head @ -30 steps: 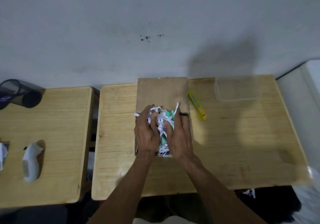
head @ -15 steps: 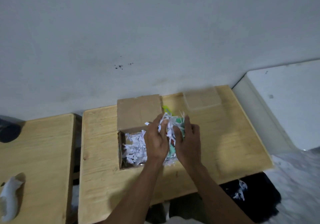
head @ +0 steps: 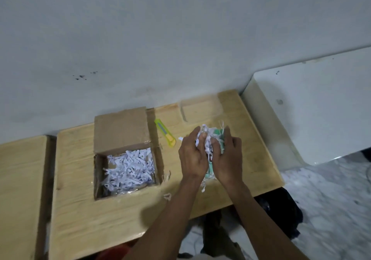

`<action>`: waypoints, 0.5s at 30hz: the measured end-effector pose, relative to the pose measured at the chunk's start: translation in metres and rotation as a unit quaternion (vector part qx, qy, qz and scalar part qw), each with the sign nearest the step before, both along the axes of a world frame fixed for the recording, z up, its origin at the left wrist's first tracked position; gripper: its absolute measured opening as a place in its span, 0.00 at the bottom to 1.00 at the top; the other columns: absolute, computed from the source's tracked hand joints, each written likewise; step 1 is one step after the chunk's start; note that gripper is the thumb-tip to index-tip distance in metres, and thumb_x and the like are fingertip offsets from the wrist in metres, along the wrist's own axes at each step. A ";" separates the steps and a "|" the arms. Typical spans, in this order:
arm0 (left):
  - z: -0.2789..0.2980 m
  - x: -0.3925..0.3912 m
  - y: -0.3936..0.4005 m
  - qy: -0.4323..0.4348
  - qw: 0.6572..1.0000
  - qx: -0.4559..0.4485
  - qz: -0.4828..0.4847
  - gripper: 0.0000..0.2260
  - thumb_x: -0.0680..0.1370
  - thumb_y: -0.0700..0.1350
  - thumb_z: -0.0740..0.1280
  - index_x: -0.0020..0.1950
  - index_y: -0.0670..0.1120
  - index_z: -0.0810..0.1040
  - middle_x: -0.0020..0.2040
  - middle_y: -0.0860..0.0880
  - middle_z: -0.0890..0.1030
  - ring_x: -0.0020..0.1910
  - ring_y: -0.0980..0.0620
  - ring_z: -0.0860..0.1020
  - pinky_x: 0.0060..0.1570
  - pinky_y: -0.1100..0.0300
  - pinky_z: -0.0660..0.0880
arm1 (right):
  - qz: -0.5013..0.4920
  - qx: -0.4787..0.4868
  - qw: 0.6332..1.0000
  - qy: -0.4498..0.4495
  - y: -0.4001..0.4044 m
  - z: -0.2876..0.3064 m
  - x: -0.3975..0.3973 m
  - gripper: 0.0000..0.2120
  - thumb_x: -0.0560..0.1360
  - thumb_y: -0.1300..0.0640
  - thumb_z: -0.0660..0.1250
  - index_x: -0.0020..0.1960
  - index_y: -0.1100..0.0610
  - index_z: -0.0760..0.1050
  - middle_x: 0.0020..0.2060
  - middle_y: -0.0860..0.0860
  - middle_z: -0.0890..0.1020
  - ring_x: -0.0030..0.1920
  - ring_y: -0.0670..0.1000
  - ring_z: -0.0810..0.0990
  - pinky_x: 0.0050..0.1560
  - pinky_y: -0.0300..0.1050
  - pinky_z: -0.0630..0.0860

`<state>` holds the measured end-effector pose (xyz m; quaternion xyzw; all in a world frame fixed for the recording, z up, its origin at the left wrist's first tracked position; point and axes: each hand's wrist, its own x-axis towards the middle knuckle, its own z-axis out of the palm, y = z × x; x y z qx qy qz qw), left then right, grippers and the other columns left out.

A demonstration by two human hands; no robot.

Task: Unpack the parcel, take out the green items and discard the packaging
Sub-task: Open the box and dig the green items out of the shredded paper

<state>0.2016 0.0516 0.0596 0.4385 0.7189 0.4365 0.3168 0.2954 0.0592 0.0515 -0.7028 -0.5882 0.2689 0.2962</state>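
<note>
An open cardboard box (head: 97,176) sits on the wooden table (head: 84,215), its lid flap (head: 121,128) folded back toward the wall. White shredded paper (head: 129,165) fills the box. To the right of the box, above the table, my left hand (head: 191,157) and my right hand (head: 227,159) together cup a green item (head: 219,139) wrapped in a clump of white paper strips (head: 206,137). Only parts of the green item show between my fingers and below my palms.
A yellow-green utility knife (head: 164,132) lies right of the box lid. A clear plastic container (head: 201,109) stands at the table's far right. A few paper scraps (head: 167,195) lie on the table. A second wooden table (head: 20,189) is at left, a white surface (head: 313,107) at right.
Both hands lifted the green item and clinging paper out of the box and carried it to the right over the table. The box's shredded paper is now uncovered. The view also shifted right.
</note>
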 end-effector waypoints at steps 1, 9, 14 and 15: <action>-0.001 0.009 0.005 0.006 1.000 0.000 0.004 0.17 0.84 0.52 0.62 0.68 0.45 0.78 0.63 0.45 0.82 0.63 0.47 0.78 0.56 0.67 0.67 | 0.008 -0.001 1.000 0.006 0.006 0.000 0.009 0.28 0.80 0.49 0.60 0.78 0.52 0.58 0.58 0.56 0.70 0.56 0.52 0.74 0.52 0.35 0.65; -0.043 0.037 0.030 0.026 0.995 -0.056 0.073 0.18 0.84 0.52 0.62 0.68 0.44 0.79 0.60 0.42 0.83 0.60 0.42 0.80 0.54 0.57 0.72 | 0.087 -0.080 0.993 0.011 0.043 -0.041 0.035 0.29 0.81 0.47 0.58 0.78 0.53 0.55 0.59 0.56 0.70 0.64 0.56 0.70 0.62 0.48 0.70; -0.087 0.038 0.028 0.038 0.989 -0.100 0.106 0.19 0.84 0.55 0.60 0.66 0.44 0.80 0.58 0.41 0.84 0.58 0.39 0.80 0.52 0.56 0.72 | 0.132 -0.142 0.981 -0.035 0.045 -0.079 0.037 0.28 0.81 0.46 0.56 0.78 0.50 0.54 0.63 0.56 0.68 0.64 0.59 0.69 0.62 0.54 0.71; -0.093 0.040 0.028 0.040 0.988 -0.101 0.108 0.22 0.83 0.57 0.58 0.66 0.44 0.79 0.58 0.40 0.84 0.58 0.39 0.81 0.52 0.55 0.73 | 0.140 -0.146 0.978 -0.053 0.045 -0.084 0.039 0.27 0.82 0.46 0.56 0.78 0.50 0.53 0.65 0.57 0.67 0.66 0.60 0.67 0.64 0.54 0.70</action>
